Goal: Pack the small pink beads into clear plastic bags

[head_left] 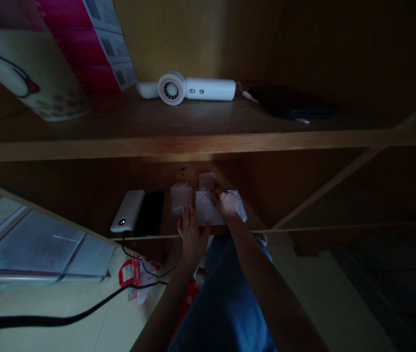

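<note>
On the lower shelf, my left hand (192, 232) lies with fingers apart, its fingertips at the lower edge of a stack of pale, clear-looking packets (181, 196). Its thumb reaches toward a whitish patterned sheet (206, 210). Over the right part of that sheet is my right hand (226, 202), fingers curled together and pointing left. What its fingertips hold, if anything, is too dark and small to make out. Just behind the sheet lies a small clear plastic packet (207, 180).
Left on the lower shelf are a white power bank (129, 210) with a black cable and a dark flat object (149, 213). The upper shelf, whose front edge (193, 145) overhangs, bears a handheld fan (210, 90), a black phone-like object (292, 101), pink boxes (86, 54) and a cup (28, 73).
</note>
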Demonstrator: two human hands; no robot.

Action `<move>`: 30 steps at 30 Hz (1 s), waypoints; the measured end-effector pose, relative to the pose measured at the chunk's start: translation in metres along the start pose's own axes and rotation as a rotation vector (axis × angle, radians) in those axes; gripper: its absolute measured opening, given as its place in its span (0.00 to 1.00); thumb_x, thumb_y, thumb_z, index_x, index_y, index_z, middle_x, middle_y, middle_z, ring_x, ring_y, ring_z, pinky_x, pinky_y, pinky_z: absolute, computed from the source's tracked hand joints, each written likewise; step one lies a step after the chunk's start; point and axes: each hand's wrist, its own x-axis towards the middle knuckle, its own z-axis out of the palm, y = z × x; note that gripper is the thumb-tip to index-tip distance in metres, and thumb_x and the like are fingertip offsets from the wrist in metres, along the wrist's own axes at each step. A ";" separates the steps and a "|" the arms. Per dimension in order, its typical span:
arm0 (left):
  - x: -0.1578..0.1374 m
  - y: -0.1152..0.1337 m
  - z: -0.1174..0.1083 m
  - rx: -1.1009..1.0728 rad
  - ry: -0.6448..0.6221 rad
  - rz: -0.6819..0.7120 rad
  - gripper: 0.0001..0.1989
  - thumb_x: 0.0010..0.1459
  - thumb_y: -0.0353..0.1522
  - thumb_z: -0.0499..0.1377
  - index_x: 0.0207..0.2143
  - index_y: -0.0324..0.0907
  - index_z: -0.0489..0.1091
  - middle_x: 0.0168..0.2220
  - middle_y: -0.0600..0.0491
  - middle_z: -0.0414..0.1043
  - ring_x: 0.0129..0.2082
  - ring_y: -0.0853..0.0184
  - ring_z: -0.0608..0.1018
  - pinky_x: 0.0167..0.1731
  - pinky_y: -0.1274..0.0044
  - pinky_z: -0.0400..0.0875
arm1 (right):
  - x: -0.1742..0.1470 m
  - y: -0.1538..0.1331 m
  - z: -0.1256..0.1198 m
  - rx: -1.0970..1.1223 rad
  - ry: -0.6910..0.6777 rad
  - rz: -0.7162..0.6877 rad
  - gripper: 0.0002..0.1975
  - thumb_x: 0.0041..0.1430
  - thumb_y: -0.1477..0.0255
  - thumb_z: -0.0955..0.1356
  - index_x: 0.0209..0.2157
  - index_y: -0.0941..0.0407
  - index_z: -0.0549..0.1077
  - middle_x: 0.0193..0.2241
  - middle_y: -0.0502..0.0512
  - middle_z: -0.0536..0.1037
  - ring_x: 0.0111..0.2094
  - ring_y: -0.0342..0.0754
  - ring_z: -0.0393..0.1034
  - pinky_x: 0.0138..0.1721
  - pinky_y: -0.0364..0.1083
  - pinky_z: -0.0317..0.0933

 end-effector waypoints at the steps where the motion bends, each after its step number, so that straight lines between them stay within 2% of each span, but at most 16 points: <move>1: -0.001 0.000 0.000 0.008 -0.010 -0.002 0.36 0.57 0.37 0.52 0.63 0.38 0.38 0.62 0.39 0.48 0.63 0.57 0.49 0.57 0.58 0.48 | 0.000 0.000 0.000 -0.003 0.003 0.003 0.19 0.63 0.61 0.56 0.42 0.53 0.72 0.36 0.61 0.77 0.36 0.48 0.72 0.36 0.44 0.59; 8: -0.004 -0.001 -0.005 0.049 -0.055 -0.028 0.34 0.56 0.38 0.52 0.62 0.36 0.45 0.60 0.38 0.53 0.61 0.54 0.55 0.55 0.58 0.51 | -0.002 0.002 0.002 0.002 0.019 -0.011 0.19 0.63 0.61 0.55 0.42 0.54 0.72 0.36 0.60 0.77 0.36 0.49 0.72 0.36 0.44 0.59; 13: -0.001 0.001 -0.019 0.105 -0.079 -0.097 0.29 0.55 0.40 0.53 0.58 0.40 0.55 0.52 0.41 0.65 0.50 0.51 0.66 0.47 0.59 0.59 | -0.001 0.002 0.003 0.006 0.022 0.004 0.19 0.62 0.60 0.56 0.41 0.54 0.72 0.36 0.59 0.78 0.36 0.48 0.72 0.36 0.44 0.59; 16: 0.008 0.001 -0.028 0.109 -0.056 -0.095 0.24 0.55 0.38 0.53 0.54 0.43 0.60 0.46 0.44 0.68 0.46 0.53 0.68 0.44 0.60 0.61 | -0.001 0.002 0.003 0.015 0.026 0.006 0.19 0.62 0.59 0.56 0.41 0.53 0.72 0.36 0.59 0.78 0.35 0.48 0.72 0.35 0.44 0.58; 19: 0.027 -0.004 -0.033 0.104 0.053 -0.034 0.20 0.57 0.38 0.51 0.51 0.43 0.64 0.47 0.43 0.67 0.46 0.53 0.68 0.44 0.61 0.62 | -0.002 0.002 0.003 0.022 0.054 -0.012 0.19 0.62 0.58 0.56 0.40 0.53 0.72 0.37 0.58 0.77 0.35 0.48 0.72 0.34 0.44 0.58; 22: 0.055 -0.013 -0.032 0.120 0.149 0.067 0.20 0.58 0.36 0.50 0.53 0.42 0.63 0.53 0.43 0.63 0.52 0.52 0.65 0.49 0.60 0.58 | -0.004 0.003 0.003 0.035 0.068 -0.020 0.19 0.62 0.58 0.56 0.41 0.53 0.71 0.38 0.59 0.77 0.35 0.48 0.72 0.34 0.44 0.58; 26: 0.086 -0.033 -0.019 0.131 0.096 0.239 0.21 0.59 0.31 0.46 0.54 0.42 0.63 0.60 0.45 0.56 0.61 0.56 0.55 0.56 0.61 0.51 | -0.005 0.003 0.001 0.048 0.068 -0.034 0.19 0.62 0.58 0.56 0.42 0.53 0.70 0.40 0.59 0.76 0.36 0.49 0.72 0.34 0.44 0.58; 30: 0.095 -0.052 -0.003 0.154 0.029 0.238 0.22 0.60 0.34 0.46 0.56 0.40 0.61 0.61 0.44 0.52 0.63 0.56 0.51 0.58 0.60 0.49 | -0.004 0.001 -0.002 0.031 0.040 -0.013 0.18 0.62 0.61 0.57 0.43 0.54 0.71 0.40 0.60 0.76 0.36 0.49 0.72 0.34 0.44 0.58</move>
